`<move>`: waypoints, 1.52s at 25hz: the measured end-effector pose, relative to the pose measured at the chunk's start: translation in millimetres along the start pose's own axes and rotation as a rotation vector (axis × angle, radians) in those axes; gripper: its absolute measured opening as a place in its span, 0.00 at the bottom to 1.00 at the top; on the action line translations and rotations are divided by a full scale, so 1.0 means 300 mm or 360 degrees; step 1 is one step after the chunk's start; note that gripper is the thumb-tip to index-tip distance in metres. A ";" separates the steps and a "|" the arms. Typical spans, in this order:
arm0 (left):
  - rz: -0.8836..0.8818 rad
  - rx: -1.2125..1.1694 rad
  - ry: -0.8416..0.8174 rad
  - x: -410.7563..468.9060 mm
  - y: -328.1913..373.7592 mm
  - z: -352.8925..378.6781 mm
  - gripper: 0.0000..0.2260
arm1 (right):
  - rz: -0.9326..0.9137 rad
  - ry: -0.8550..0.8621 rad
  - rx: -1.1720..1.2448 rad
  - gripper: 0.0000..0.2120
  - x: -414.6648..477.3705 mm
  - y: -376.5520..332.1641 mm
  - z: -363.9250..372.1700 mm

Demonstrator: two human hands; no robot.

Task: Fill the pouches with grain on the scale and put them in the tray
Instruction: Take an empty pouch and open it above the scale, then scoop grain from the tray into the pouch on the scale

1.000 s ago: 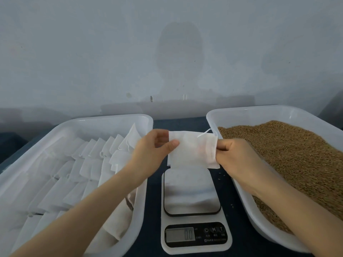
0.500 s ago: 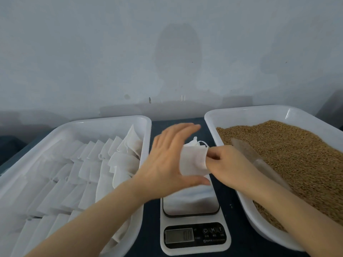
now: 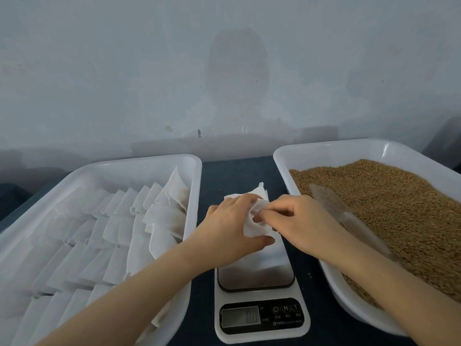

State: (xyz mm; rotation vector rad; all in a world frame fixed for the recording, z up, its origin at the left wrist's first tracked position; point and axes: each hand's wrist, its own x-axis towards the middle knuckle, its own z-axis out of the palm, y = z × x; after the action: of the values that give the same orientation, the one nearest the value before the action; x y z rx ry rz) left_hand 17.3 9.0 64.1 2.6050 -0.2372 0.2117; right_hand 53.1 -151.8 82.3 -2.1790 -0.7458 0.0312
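Note:
A white fabric pouch [image 3: 257, 222] is held between both hands just above the far end of the kitchen scale [image 3: 259, 278]. My left hand [image 3: 232, 226] wraps around it from the left, fingers over its top and thumb under its near edge. My right hand [image 3: 296, 221] pinches the pouch's right edge with curled fingertips. The scale's display [image 3: 240, 317] shows a reading near zero. Brown grain [image 3: 389, 208] fills the white tray [image 3: 331, 148] on the right. The white tray [image 3: 139, 162] on the left holds several white pouches [image 3: 119, 228] in rows.
A clear plastic scoop [image 3: 331, 206] lies on the grain near my right wrist. The trays and scale sit on a dark blue table [image 3: 237, 171]. A pale wall rises close behind them.
The pouch was held stretched flat between both hands a second ago. Both hands have since come down toward the scale, and my left hand now wraps the crumpled pouch.

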 end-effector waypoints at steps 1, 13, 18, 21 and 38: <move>-0.0019 -0.0022 -0.0012 0.001 0.000 -0.001 0.27 | 0.0016 0.0003 -0.0001 0.10 0.000 -0.002 -0.002; -0.0232 -0.0175 -0.0111 0.006 -0.009 -0.018 0.28 | 0.1067 -0.0235 -0.1243 0.19 0.078 0.185 -0.234; -0.0225 -0.0169 -0.0118 0.007 -0.007 -0.018 0.29 | 0.1211 -0.0416 -0.1412 0.13 0.072 0.277 -0.219; -0.0222 -0.0176 -0.0121 0.006 -0.010 -0.019 0.28 | 0.1214 -0.0271 -0.1063 0.15 0.073 0.261 -0.232; -0.0274 -0.0137 -0.0269 0.007 -0.014 -0.022 0.30 | 0.1515 0.0630 -0.0313 0.23 0.200 0.311 -0.082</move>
State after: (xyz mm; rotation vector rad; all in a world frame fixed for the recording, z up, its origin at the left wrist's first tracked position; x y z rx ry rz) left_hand 19.4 15.6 68.2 2.5423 -0.0777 -0.0781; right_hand 155.9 -183.7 45.6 -2.4240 0.5579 0.0120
